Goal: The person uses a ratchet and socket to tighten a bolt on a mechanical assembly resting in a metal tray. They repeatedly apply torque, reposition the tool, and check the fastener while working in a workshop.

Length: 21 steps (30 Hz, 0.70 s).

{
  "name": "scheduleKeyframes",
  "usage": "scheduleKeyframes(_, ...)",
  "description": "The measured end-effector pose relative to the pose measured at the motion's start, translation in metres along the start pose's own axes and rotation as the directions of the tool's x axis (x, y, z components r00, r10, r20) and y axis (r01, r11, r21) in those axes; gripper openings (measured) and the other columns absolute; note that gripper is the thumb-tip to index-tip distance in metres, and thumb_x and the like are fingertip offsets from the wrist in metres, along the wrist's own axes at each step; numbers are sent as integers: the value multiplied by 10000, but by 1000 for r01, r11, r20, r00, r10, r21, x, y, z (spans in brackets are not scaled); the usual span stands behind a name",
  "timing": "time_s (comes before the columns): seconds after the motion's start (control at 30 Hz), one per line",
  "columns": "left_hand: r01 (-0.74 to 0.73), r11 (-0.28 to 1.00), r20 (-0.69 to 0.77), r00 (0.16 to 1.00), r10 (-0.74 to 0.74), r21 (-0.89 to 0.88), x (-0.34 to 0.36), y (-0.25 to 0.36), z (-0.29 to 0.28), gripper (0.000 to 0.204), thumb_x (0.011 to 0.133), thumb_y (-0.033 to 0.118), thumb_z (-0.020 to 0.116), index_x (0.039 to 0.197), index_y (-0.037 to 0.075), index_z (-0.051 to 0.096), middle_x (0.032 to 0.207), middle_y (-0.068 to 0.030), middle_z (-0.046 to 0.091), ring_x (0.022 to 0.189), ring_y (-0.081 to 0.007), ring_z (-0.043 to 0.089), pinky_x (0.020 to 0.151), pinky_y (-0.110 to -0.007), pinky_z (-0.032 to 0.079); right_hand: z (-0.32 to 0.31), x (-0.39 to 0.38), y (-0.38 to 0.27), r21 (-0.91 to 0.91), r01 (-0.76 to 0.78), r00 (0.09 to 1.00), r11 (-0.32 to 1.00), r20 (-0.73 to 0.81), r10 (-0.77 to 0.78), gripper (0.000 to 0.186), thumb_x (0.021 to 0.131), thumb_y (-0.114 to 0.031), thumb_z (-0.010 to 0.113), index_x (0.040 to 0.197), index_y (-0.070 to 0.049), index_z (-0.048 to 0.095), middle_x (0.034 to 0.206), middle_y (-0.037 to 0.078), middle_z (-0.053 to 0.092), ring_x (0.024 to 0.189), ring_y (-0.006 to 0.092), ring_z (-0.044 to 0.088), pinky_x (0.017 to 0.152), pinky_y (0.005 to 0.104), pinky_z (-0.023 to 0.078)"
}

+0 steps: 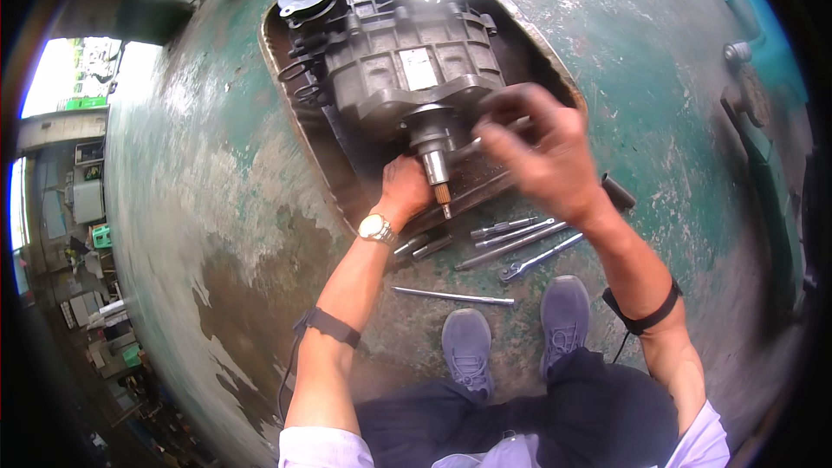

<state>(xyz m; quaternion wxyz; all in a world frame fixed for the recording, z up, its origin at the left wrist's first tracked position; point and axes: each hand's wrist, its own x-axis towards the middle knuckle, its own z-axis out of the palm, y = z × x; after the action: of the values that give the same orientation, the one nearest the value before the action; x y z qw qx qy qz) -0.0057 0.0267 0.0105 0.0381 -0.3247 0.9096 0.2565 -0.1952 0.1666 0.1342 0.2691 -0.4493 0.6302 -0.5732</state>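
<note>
I am looking down at a grey gearbox point(407, 43) lying on a dark mat point(347, 165) on the green painted floor point(217, 191), its shaft point(436, 169) pointing toward my shoes point(468, 351).

My left hand point(406, 192) rests against the mat just beside the shaft's base, fingers curled; I cannot tell whether its grip has closed on anything.

My right hand point(542, 152) hovers over the front of the housing, fingers spread and loose, holding nothing that I can make out, though it is blurred.

I judge the work to be at an early or middle point: the casing looks whole, its bolts and top plate in place, and nothing lies beside it in pieces.

The tools are laid out but untouched: several long rods point(511, 238) and a wrench point(539, 258) just in front of the mat, one thin bar point(451, 296) nearer my feet.

Room is tight at the mat's near edge, where hands, shaft and tools crowd together. The floor to the left is wider and freer.
</note>
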Motion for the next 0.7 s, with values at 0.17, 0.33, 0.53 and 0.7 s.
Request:
scheduleKeyframes(0.17,-80,994,-158,983,91,73,5,-5,9,354,795,437,674,949,119,688,854,-147,692,850,-381,656,767,-475,526,34,13,-11,-143,233,950,962,244,-194,180,874,-96,647,1010,17,617,832,141,678,761,184,669,676,324,529)
scheduleKeyframes(0.33,-30,998,-23,999,32,63,2,-5,-4,373,784,446,716,769,73,721,717,-194,664,726,-400,647,678,-474,528,-25,2,46,282,-359,922,890,-43,386,229,889,-134,638,1075,-4,608,888,87,679,686,107,598,605,260,502)
scheduleKeyframes(0.53,-17,999,-25,1000,17,31,3,1,-8,352,777,429,734,824,80,730,787,-194,679,769,-382,654,712,-453,525,-45,-13,83,552,-444,750,706,-203,630,329,869,-156,667,1104,45,555,960,124,682,613,99,530,562,275,506)
scheduleKeyframes(0.7,22,998,15,1000,-23,67,3,-1,-8,354,781,436,729,846,88,732,800,-182,687,786,-381,657,740,-461,522,-15,-6,23,375,-256,936,891,-134,325,276,891,-168,661,1092,11,601,893,113,695,751,139,652,626,269,524)
